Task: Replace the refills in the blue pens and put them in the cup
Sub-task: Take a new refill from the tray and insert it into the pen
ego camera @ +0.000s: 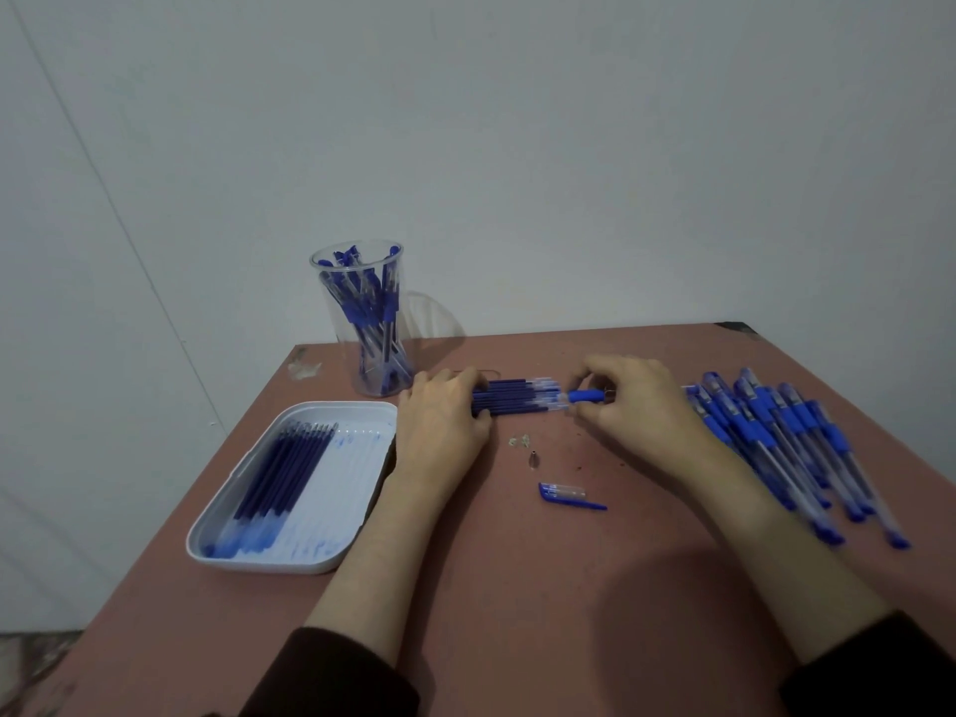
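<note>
- Table [517,602]: reddish-brown top, scuffed and speckled, chipped at its far left corner; it stands against the wall.
- Wall [517,147]: plain pale grey, with a thin seam running diagonally down the left side.
- Cup [342,323]: clear plastic, upright near the table's far left corner; holds a crowd of blue pens [385,302], capped ends up.
- Tray [258,565]: white, shallow, rounded corners, at the left edge of the table; ink smears on its floor.
- Tray refills [282,478]: dark blue, laid side by side along the tray's left half.
- Refill bundle [512,398]: dark blue refills lying together on the table, between the hands.
- Left hand [439,421]: fingers curled over the bundle's left end, gripping it.
- Right hand [631,401]: fingertips pinch a blue grip piece [587,395] at the bundle's right end.
- Pen pile [786,437]: blue pens heaped on the table's right side, just beside the right forearm.
- Pen cap [566,496]: blue with clip, lying loose nearer the person.
- Metal tip [533,459]: small cone, alone, between cap and bundle.
- Small clear bits [520,440]: just beyond the tip; too small to identify.
- Sleeves [331,675]: dark, pushed back from both forearms.
</note>
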A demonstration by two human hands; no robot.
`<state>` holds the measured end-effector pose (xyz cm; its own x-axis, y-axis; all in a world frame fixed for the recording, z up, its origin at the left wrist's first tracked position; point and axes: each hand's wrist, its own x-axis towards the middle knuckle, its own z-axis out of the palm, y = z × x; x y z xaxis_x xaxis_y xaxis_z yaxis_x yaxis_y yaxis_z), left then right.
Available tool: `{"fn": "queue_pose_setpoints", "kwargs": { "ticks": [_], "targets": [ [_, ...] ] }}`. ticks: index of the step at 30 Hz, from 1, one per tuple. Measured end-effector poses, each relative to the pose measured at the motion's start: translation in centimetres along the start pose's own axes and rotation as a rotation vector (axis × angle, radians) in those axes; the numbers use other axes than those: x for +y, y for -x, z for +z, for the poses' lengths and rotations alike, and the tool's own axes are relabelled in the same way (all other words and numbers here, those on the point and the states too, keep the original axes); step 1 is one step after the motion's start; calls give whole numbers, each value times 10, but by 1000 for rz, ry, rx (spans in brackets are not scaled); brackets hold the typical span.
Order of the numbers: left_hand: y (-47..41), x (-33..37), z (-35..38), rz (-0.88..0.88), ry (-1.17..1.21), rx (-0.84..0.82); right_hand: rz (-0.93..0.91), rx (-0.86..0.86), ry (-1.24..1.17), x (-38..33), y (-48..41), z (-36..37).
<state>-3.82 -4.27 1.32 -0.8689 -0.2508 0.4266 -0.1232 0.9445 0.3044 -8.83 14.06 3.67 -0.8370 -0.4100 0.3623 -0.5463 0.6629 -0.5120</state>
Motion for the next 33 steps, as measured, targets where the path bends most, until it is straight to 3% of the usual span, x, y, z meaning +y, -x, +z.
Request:
{"fn": "queue_pose_setpoints", "kwargs": {
  "ticks": [9,14,18,20,33],
  "targets": [
    [8,-2,-17,22,118,133,-75,-11,-73,-9,5,20],
    [21,-40,-55,-92,87,239,-101,-24,-98,-10,5,25],
    [36,-80,-78,-354,-134,27,-114,-4,-114,-9,5,27],
    [43,-92,-81,-404,-208,-73,-115,-4,-108,-10,5,28],
    [45,-76,-82,-348,-368,-176,-87,-59,-131,-12,8,24]
  ]
}}
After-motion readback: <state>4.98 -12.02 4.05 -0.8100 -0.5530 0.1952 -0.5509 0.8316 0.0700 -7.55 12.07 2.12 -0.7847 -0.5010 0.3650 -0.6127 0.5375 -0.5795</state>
